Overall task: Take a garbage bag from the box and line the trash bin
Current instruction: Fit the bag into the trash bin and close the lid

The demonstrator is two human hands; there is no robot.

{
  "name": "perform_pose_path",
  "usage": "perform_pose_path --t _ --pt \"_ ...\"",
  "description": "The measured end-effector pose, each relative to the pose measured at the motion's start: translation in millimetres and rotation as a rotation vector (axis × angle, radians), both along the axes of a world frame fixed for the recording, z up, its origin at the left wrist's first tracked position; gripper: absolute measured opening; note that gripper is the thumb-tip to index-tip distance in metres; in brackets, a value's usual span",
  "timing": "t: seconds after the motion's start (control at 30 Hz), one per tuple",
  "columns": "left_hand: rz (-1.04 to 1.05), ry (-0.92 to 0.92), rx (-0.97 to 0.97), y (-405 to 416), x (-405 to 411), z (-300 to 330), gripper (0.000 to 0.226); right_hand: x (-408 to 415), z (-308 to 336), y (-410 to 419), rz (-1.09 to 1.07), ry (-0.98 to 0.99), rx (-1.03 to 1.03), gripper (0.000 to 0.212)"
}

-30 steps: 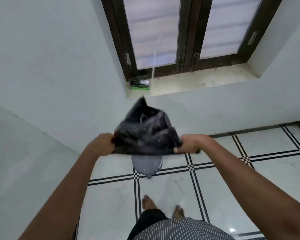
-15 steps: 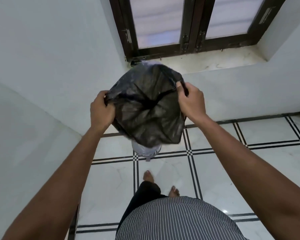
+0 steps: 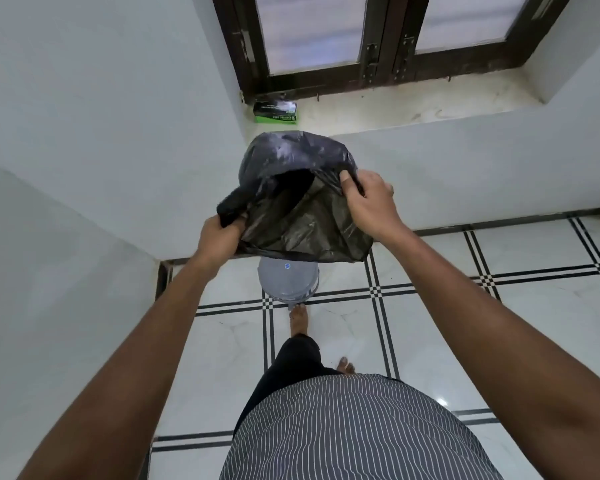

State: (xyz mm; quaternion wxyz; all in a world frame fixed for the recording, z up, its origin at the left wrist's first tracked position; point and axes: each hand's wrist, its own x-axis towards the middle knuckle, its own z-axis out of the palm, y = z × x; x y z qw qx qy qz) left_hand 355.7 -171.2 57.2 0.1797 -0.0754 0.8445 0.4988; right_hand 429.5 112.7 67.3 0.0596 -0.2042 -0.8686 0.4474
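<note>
The fingers (image 3: pixel 347 184) of the right hand (image 3: pixel 369 202) were curled over the rim of the black garbage bag (image 3: pixel 293 209), pinching it, and the left hand (image 3: pixel 219 237) gripped the opposite, bunched edge. In the centre of the frame the bag's mouth was only partly spread, and nothing showed inside it. The step in hand looked like opening the bag; next it should be widened and lowered over the grey trash bin (image 3: pixel 288 282), just below, its inside hidden. Farther, at upper centre, the green box (image 3: pixel 275 113) lay on the window sill (image 3: pixel 413 105).
</note>
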Motion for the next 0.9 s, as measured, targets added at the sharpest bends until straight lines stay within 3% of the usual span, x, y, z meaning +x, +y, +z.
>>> perform_pose_path --t 0.2,0.4,0.57,0.77,0.9 --pt "-0.028 -0.298 0.005 4 14 -60 0.009 4 -45 -15 -0.002 -0.229 -0.261 0.054" --pt "-0.074 -0.581 0.053 6 34 -106 0.034 -10 -101 -37 -0.038 -0.406 -0.482 0.05" --pt "0.011 -0.798 0.091 -4 41 -170 0.03 -26 -168 -73 -0.146 -0.604 -0.599 0.055" --pt "0.286 -0.963 0.211 -22 19 -230 0.021 -42 -257 -95 -0.24 -0.743 -0.619 0.095" --pt "0.408 -0.997 0.25 -30 -3 -267 0.019 -64 -280 -100 -0.271 -0.774 -0.617 0.063"
